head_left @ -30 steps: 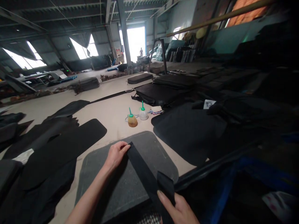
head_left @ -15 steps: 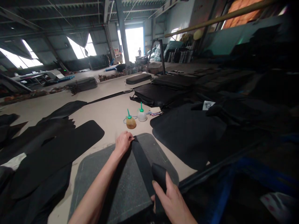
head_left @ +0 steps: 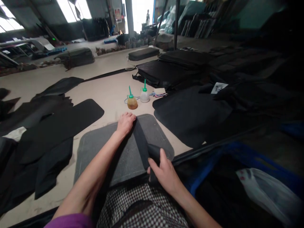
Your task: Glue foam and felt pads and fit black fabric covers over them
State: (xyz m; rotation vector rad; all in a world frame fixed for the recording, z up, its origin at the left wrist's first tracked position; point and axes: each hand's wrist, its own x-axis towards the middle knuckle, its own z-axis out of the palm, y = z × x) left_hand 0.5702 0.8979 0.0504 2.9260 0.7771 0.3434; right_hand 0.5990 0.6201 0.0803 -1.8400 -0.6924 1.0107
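A grey rounded board [head_left: 99,152] with pale lines along its edges lies on the table in front of me. Across it runs a black fabric strip [head_left: 140,139]. At the board's far edge my left hand [head_left: 125,124] has its fingers closed on the strip's far end. Nearer to me, my right hand [head_left: 163,171] grips the strip's near end, which curls up over the thumb side. Just beyond my left hand stand two squeeze bottles with green nozzles: an amber bottle [head_left: 132,103] and a whitish bottle [head_left: 144,96].
Black cut pieces [head_left: 61,126] lie on the left of the table [head_left: 106,85], and another black piece [head_left: 190,117] on the right. Stacked black material [head_left: 161,72] sits farther back. A blue crate [head_left: 201,177] holding a plastic bag [head_left: 266,193] is at lower right.
The view has tilted down, so my checked clothing and more of the crate now show. Both hands keep their hold on the strip, with little movement across the board.
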